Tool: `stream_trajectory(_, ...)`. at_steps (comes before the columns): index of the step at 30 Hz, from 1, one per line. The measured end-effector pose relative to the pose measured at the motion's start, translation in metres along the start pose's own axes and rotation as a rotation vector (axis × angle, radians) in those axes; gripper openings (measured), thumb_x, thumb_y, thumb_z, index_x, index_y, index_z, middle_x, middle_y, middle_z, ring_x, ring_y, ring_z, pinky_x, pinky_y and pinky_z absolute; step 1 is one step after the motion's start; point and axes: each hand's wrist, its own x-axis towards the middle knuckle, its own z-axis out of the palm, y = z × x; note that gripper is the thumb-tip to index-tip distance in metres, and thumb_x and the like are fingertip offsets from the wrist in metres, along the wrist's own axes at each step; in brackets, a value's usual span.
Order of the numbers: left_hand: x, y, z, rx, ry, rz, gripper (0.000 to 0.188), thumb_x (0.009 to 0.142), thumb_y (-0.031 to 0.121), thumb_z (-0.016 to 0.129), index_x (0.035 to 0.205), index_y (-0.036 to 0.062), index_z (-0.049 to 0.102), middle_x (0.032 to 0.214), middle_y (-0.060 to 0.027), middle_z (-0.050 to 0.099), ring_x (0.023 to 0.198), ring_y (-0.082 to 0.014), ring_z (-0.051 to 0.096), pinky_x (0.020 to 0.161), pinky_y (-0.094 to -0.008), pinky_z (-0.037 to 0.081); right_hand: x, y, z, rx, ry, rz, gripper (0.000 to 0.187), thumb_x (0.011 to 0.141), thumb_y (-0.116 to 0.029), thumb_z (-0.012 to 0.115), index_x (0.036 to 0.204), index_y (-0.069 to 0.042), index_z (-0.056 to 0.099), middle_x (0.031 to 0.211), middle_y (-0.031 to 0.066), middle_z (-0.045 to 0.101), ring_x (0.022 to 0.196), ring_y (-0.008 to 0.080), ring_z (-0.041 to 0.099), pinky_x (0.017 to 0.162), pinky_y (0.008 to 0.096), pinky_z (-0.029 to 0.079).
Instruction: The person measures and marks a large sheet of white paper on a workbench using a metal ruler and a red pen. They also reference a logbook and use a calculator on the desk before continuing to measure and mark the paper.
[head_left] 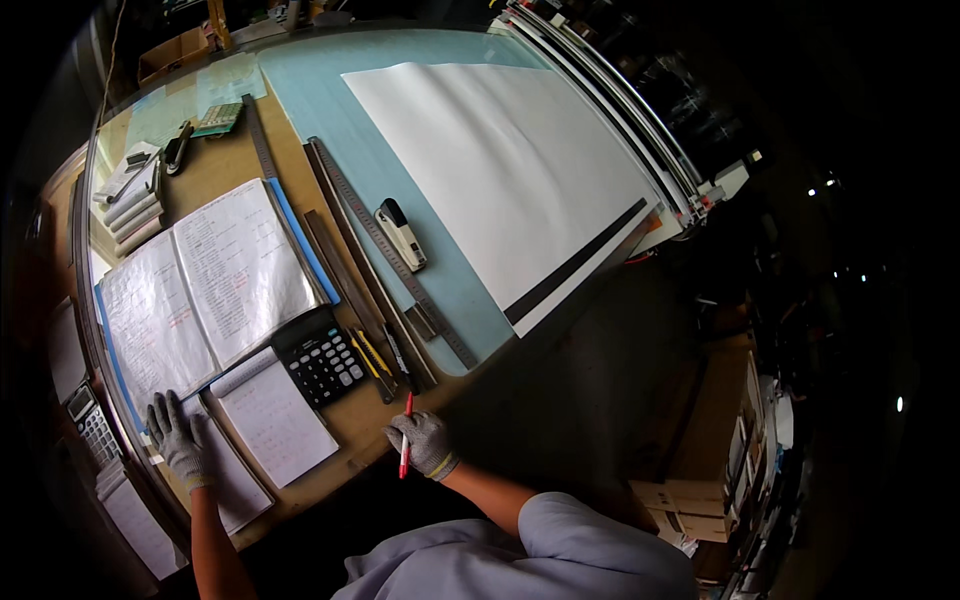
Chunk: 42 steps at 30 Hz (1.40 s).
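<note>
Right hand pinching a red pen, left hand resting by an open book

The right hand (424,443), in a grey glove, is closing its fingers around the red pen (405,448) beside the tabletop's (215,160) near edge. The left hand (178,443), also gloved, is lying with fingers slightly spread at the near edge of the open book (240,265). Between the hands, a notepad (275,415) is lying, with a black calculator (325,368) sitting just beyond it. Farther off, a stapler (402,238) is resting on a teal mat (310,80), and a large white sheet (500,170) is covering much of that mat.
</note>
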Motion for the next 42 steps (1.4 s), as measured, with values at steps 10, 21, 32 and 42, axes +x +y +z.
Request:
stream_trajectory(10, 0.003, -0.011, 0.014, 0.014, -0.012, 0.046, 0.056, 0.103, 0.032, 0.053, 0.154, 0.0107, 0.044, 0.160, -0.0154, 0.038, 0.148, -0.0366, 0.030, 0.122, -0.0457, 0.025, -0.034, 0.101, -0.031, -0.378, 0.120, 0.195, 0.024, 0.085, -0.027, 0.074, 0.076, -0.013, 0.056, 0.063, 0.0110, 0.057, 0.065, 0.0337, 0.062, 0.059, 0.0476, 0.049)
stream_trajectory(21, 0.000, -0.023, 0.025, 0.041, 0.014, 0.059, 0.055, 0.103, 0.030, 0.053, 0.155, 0.0147, 0.043, 0.159, -0.0146, 0.039, 0.148, -0.0359, 0.031, 0.122, -0.0460, 0.026, -0.025, 0.104, -0.037, -0.351, 0.063, 0.195, 0.026, 0.086, -0.027, 0.072, 0.073, -0.013, 0.054, 0.060, 0.0115, 0.055, 0.062, 0.0338, 0.061, 0.060, 0.0476, 0.048)
stream_trajectory(32, -0.063, 0.215, -0.060, -0.130, 0.349, 0.103, 0.051, 0.102, 0.019, 0.054, 0.150, 0.0053, 0.045, 0.154, -0.0184, 0.045, 0.145, -0.0387, 0.039, 0.119, -0.0478, 0.031, -0.024, 0.154, -0.070, 0.133, 0.028, -0.053, 0.023, 0.082, -0.021, 0.077, 0.076, -0.012, 0.056, 0.063, 0.0102, 0.058, 0.064, 0.0317, 0.062, 0.062, 0.0447, 0.050)
stream_trajectory(42, -0.151, 0.511, -0.018, -0.272, -0.042, 0.208, 0.071, 0.089, 0.019, 0.062, 0.155, 0.0091, 0.038, 0.161, -0.0182, 0.034, 0.150, -0.0417, 0.027, 0.123, -0.0532, 0.022, -0.106, 0.397, -0.325, -0.086, 0.001, 0.428, 0.022, 0.087, -0.022, 0.077, 0.080, -0.011, 0.059, 0.066, 0.0131, 0.058, 0.062, 0.0350, 0.062, 0.056, 0.0453, 0.048)
